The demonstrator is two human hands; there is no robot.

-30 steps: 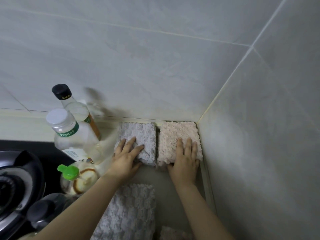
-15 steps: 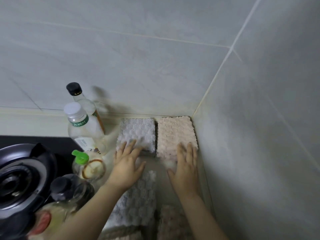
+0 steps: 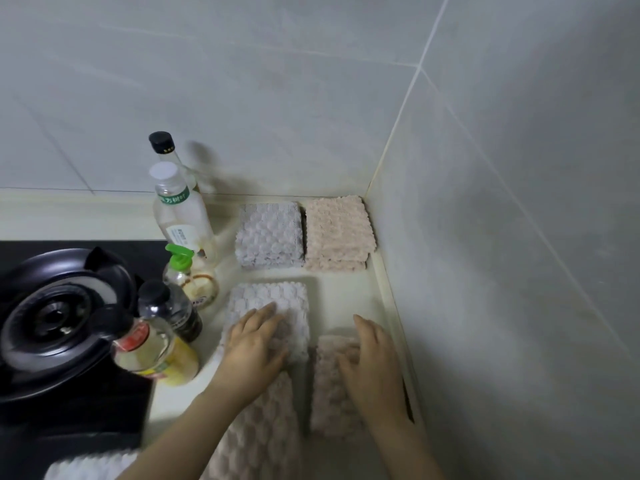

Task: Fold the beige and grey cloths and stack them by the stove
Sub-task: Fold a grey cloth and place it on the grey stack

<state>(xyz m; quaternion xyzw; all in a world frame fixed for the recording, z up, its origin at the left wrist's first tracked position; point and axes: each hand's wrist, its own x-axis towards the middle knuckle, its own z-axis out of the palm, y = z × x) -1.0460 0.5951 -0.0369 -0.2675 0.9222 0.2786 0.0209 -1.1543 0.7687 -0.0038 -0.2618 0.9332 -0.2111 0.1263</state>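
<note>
Grey cloth (image 3: 266,299), a nubbly strip just right of the stove (image 3: 59,317), runs lengthwise away from the person; the left hand (image 3: 256,344) lies flat on it, fingers straight. Beige cloth (image 3: 329,393), shorter and farther right of the stove, lies under the loosely spread right hand (image 3: 374,368). Straight ahead, the folded grey square (image 3: 268,237) and folded beige square (image 3: 337,233) sit touching

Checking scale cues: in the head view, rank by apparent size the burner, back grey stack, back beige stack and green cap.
1. burner, though it is nearer the camera
2. grey stack and beige stack: look alike, unranked
3. green cap
</note>
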